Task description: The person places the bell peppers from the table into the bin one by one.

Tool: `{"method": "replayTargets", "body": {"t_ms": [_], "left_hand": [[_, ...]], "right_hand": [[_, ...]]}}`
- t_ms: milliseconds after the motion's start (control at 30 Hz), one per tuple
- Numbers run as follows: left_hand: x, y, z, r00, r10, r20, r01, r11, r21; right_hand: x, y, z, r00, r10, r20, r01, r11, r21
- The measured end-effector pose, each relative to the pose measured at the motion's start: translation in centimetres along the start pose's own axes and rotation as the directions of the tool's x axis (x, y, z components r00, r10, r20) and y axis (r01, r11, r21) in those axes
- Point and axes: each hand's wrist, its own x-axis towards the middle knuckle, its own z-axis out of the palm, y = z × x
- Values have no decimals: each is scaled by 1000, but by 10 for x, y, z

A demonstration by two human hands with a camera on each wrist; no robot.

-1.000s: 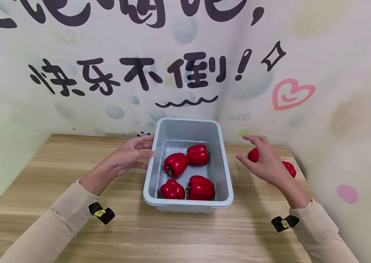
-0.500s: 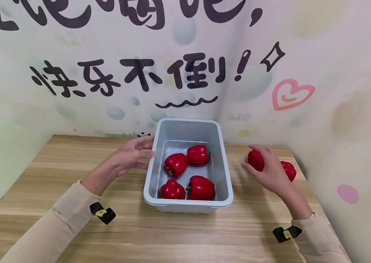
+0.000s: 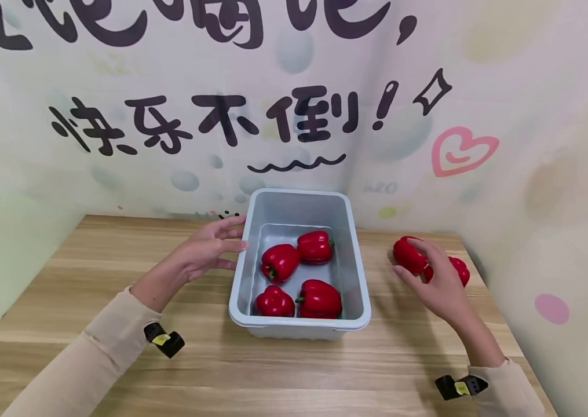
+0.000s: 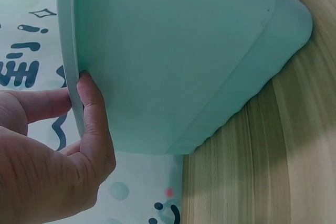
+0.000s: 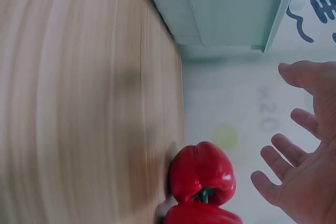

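Printed wall [image 3: 523, 87]: fills the upper part of the frame, with dark lettering and a pink heart outline.
Wooden table [image 3: 194, 353]: spreads across the lower part of the frame.
Tub [image 3: 300, 322]: pale blue-grey, upright at the centre; the pepper count inside has stayed at four over the last second.
Left hand [image 3: 207, 246]: left of centre, pinching the tub's rim — the same hold as a second ago, so the tub seems steadied.
Right hand [image 3: 442, 286]: right of centre; it has shifted lower and further right, baring more of the near loose pepper [image 3: 407, 255]. Thumb and fingers are spread wide, gripping nothing, so I judge that no pepper is picked up yet.
Loose peppers: at the right of the frame, that one and the far-right pepper [image 3: 460, 271]; red shows between them — whether a third, I cannot tell. The right wrist view shows glossy, lobed skin and a green stem.
Peppers in the tub [image 3: 280, 263]: glossy deep red, plump; the rear two touch.
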Motion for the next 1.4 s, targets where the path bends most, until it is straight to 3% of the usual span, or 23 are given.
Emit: {"method": "replayTargets", "body": {"t_ms": [233, 600, 967, 1400], "left_hand": [[1, -2, 1, 1000, 6, 11, -6, 1000, -5], [0, -2, 1, 1000, 8, 9, -7, 1000, -16], [-1, 0, 1, 1000, 10, 4, -10, 1000, -2], [-3, -1, 0, 1000, 9, 3, -9, 1000, 2]], "right_hand": [[-15, 12, -5, 998, 28, -65, -26, 999, 25], [-35, 29, -9, 988, 113, -101, -104, 991, 89], [-52, 48, -26, 957, 248, -149, -219, 957, 190], [-66, 66, -27, 925, 344, -165, -322, 936, 144]]}}
